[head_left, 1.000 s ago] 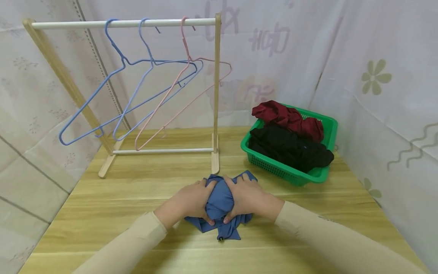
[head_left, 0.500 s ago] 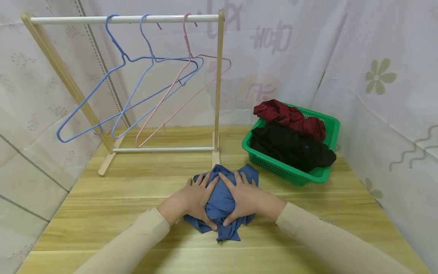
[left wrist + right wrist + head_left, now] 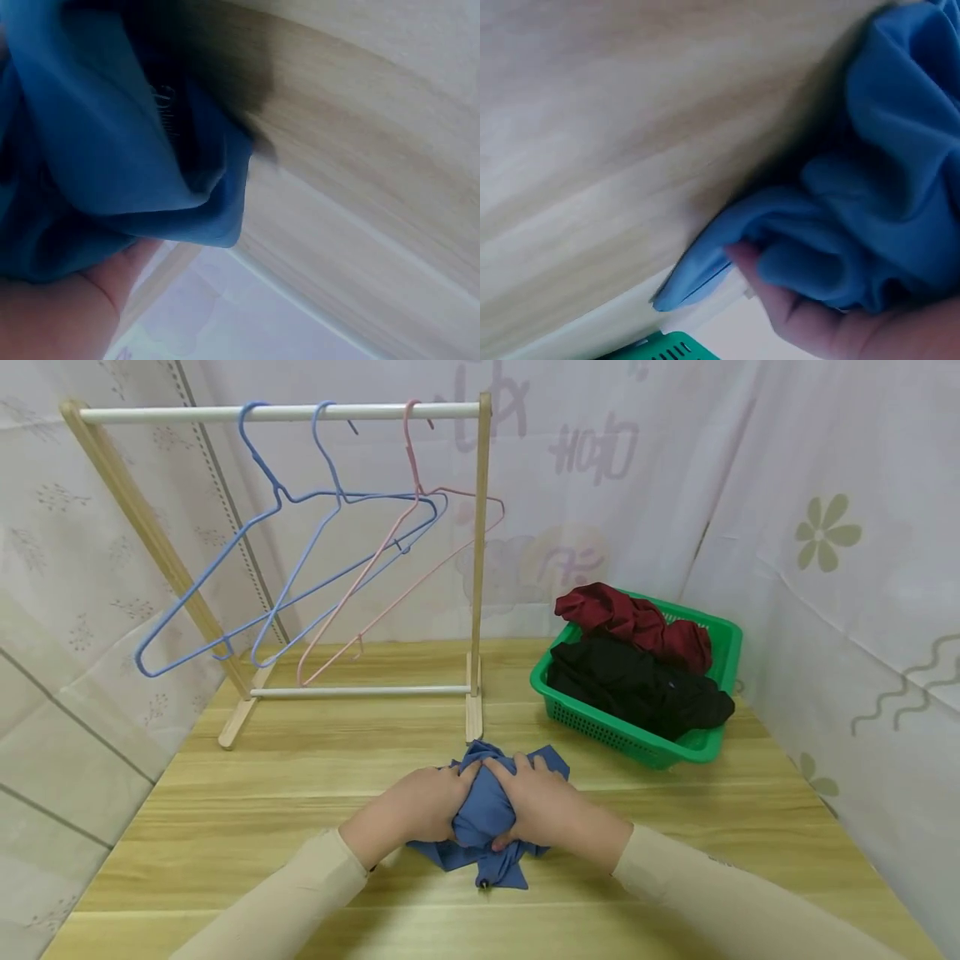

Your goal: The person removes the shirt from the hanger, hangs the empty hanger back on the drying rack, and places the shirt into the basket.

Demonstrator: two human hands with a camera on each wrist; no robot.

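Observation:
A crumpled blue garment (image 3: 483, 814) lies bunched on the wooden table, its loose corners spreading out under both hands. My left hand (image 3: 420, 802) grips its left side, thumb end hidden by the cloth. On the other side my right hand (image 3: 543, 802) grips a bunch of the same fabric. In the left wrist view a dark label (image 3: 166, 112) with pale lettering shows inside a fold. Fingers of the right hand (image 3: 810, 319) curl into the folds in the right wrist view. A small dark round piece (image 3: 483, 883) sits at the garment's front tip.
A wooden rack (image 3: 480, 568) stands at the back left, with two blue hangers (image 3: 202, 578) and a pink hanger (image 3: 352, 589) on its white rail. At right, a green basket (image 3: 600, 735) holds a dark red cloth (image 3: 618, 618) and a black cloth (image 3: 637, 685).
Half a second ago both hands lay spread over the garment; now their fingers have curled into it. The bundle stays in about the same place. The head view shifts slightly.

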